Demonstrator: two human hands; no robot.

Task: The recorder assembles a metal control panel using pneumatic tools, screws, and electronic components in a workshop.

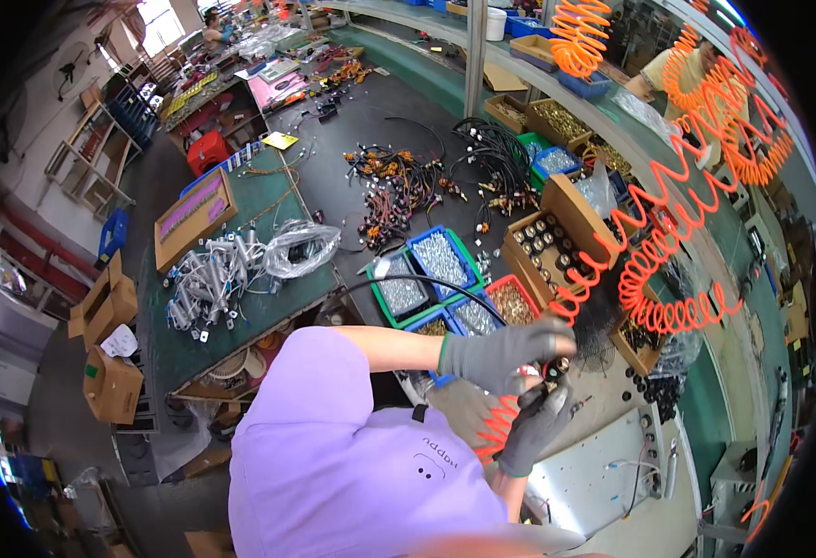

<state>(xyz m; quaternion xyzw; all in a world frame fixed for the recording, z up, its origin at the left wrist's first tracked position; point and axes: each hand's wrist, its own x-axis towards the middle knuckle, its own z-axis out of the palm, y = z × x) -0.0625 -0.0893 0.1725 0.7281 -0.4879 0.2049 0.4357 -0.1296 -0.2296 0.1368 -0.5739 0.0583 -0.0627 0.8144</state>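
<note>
My left hand (491,359), in a grey glove with bare fingertips, reaches in from the left. Its fingers are closed at a small black round part with a brass-coloured face (557,365). My right hand (534,430), also in a grey glove, is closed around the lower side of the same part. Both hands meet there, and the fingers hide much of it. A metal panel (580,474) with wires and small fittings lies just beyond my right hand. An open cardboard box (570,206) with rows of similar black and brass round parts stands above my hands.
Blue, green and red bins (510,296) of screws and small metal pieces stand beside my left forearm. Orange coiled air hoses (673,288) hang at the right. Wire bundles (398,186) and metal cylinders (212,274) lie on the benches. Another person (696,70) is at the upper right.
</note>
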